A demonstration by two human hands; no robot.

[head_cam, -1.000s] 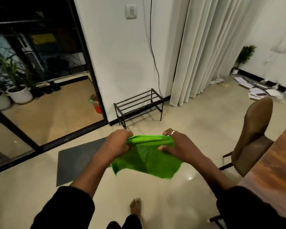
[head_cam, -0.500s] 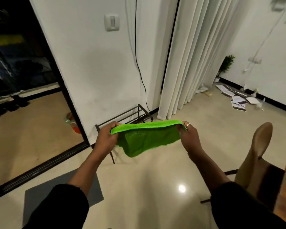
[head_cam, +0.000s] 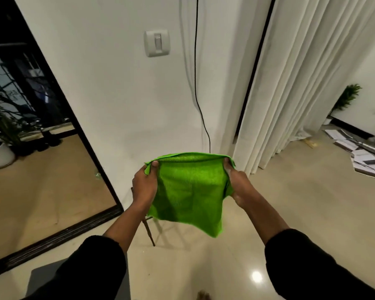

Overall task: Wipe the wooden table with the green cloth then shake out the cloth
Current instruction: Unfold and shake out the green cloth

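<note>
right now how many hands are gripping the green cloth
2. The left hand grips the upper left corner of the green cloth; the right hand grips its upper right corner. Neither is hidden.

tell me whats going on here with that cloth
A person stands holding a green cloth up in front of them. The left hand and right hand each pinch a top corner, so it hangs spread open above the floor, facing the wall beside the curtain. It looks like the shake-out step.
</note>
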